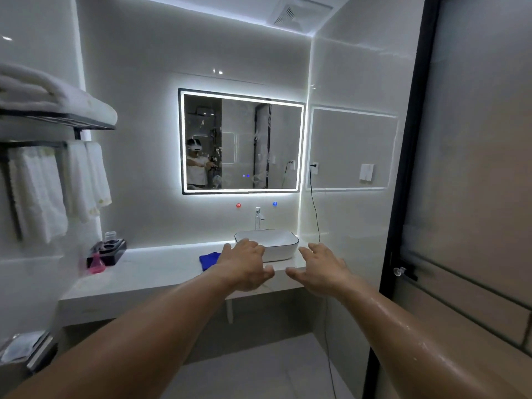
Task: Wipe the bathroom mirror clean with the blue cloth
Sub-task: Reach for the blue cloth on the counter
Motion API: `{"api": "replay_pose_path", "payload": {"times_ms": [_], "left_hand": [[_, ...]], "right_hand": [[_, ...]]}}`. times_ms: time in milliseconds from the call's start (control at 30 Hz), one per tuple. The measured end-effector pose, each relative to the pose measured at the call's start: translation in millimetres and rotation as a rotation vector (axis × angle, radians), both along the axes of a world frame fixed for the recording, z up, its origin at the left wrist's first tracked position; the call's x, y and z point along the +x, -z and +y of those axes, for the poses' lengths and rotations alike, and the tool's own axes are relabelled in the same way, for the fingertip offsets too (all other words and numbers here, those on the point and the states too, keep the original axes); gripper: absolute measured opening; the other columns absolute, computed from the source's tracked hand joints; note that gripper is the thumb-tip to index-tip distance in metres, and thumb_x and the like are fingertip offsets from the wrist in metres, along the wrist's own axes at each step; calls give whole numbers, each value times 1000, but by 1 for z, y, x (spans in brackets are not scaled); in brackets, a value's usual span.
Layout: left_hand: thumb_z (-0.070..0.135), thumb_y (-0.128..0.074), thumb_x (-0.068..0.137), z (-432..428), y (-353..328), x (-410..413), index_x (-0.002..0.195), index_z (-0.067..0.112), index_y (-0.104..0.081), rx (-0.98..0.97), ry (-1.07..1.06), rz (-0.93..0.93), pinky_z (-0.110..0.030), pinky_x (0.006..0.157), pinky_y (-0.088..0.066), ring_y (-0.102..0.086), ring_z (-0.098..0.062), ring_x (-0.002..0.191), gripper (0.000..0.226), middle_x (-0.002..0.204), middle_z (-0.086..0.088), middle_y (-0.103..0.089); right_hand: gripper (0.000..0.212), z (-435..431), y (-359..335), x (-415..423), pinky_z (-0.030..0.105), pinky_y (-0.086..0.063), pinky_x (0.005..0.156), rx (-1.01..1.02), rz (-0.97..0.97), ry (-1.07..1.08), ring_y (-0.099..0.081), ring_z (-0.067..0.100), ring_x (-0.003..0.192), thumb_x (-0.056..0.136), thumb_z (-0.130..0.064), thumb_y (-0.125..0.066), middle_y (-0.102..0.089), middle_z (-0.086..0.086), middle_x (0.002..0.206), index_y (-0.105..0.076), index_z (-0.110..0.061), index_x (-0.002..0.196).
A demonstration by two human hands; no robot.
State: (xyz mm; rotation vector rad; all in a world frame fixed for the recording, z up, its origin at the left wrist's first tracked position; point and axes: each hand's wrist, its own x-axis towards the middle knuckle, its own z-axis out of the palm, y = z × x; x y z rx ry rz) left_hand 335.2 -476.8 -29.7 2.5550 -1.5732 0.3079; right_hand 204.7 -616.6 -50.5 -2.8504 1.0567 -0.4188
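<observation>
Bathroom: mirror point(241, 141) w/ lit frame, on wall above tabletop point(149, 272).
Blue cloth point(208, 260): folded, on tabletop just left of basin point(276, 249), partly behind L hand point(244, 266). L hand & R hand point(319, 269): both hands held out, fingers loosely spread, holding nothing. Pink bottle point(96, 263) at tabletop's left end; white towels point(43, 191) on rack, far left.

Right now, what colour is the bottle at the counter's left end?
Pink; the bottle shows best in the head view.
</observation>
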Motion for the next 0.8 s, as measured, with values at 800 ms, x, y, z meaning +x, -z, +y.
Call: {"api": "replay_pose_path", "payload": {"times_ms": [800], "left_hand": [[54,-41,94,-280,26,214,148,20,-35,5,-262,61,-48,114,-24,-25,-20,145,65,156,-1,-34]], "right_hand": [[77,-292,-1,236,53,-18,117,-4,66,-290,-9,22,150,93,-66,-39,-14,2,163,-21,-22,154]]}}
